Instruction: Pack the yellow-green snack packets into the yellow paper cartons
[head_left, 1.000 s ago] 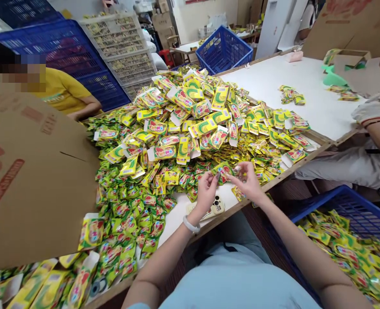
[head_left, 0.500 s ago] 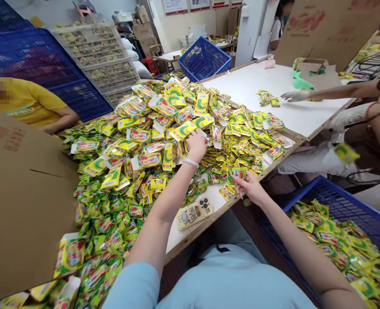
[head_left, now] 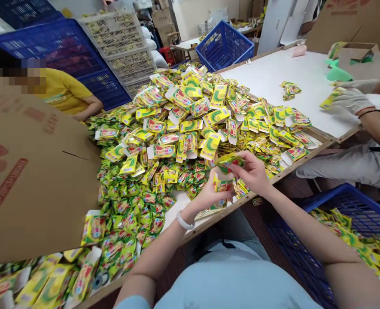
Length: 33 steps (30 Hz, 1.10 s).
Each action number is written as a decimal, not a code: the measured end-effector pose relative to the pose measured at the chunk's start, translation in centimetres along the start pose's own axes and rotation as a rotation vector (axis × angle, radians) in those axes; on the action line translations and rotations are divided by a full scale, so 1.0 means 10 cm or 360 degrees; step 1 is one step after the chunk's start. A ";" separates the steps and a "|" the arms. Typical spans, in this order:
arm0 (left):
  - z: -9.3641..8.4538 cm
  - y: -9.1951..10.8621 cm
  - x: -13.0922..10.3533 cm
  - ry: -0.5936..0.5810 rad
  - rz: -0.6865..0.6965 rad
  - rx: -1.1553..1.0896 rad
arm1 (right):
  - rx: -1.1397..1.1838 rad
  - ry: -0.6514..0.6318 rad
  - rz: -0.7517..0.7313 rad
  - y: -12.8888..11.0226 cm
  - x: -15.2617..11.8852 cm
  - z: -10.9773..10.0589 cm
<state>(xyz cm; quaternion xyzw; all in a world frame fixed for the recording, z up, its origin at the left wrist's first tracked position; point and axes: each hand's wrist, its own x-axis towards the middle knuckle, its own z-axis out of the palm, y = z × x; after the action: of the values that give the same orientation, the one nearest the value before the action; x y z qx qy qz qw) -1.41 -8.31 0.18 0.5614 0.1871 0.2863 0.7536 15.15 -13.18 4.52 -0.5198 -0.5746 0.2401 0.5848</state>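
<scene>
The left hand is curled closed around a small carton, open end upward, apparently so that this opening is accessible. Just above, the right hand pinches green packet material, seemingly for control; the packet count is unclear.

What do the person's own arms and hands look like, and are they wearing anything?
The left hand and right hand wear no gloves, and both forearms are bare. A smooth, round, whitish bangle circles the left wrist; none shows on the right. A light blue sleeve peeks in on the left, matching the shirt. The right sleeve is out of view.
</scene>
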 end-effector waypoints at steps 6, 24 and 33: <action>-0.06 0.05 -0.06 -0.0113 -0.0088 0.0154 | -0.0669 -0.0474 -0.0292 -0.05 -0.03 -0.17; -0.11 -0.30 -0.01 -0.0585 -0.0329 0.0362 | -0.0457 -0.1080 0.0300 0.06 -0.29 -0.52; -0.07 -0.34 0.00 -0.0680 -0.0367 0.0357 | -0.0115 -0.1051 0.0902 0.05 -0.31 -0.39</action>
<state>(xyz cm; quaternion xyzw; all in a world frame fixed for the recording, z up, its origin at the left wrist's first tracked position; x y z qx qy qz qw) -1.10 -8.50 -3.25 0.6641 0.1170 0.0510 0.7367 18.17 -17.04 3.54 -0.5724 -0.5735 0.5243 0.2620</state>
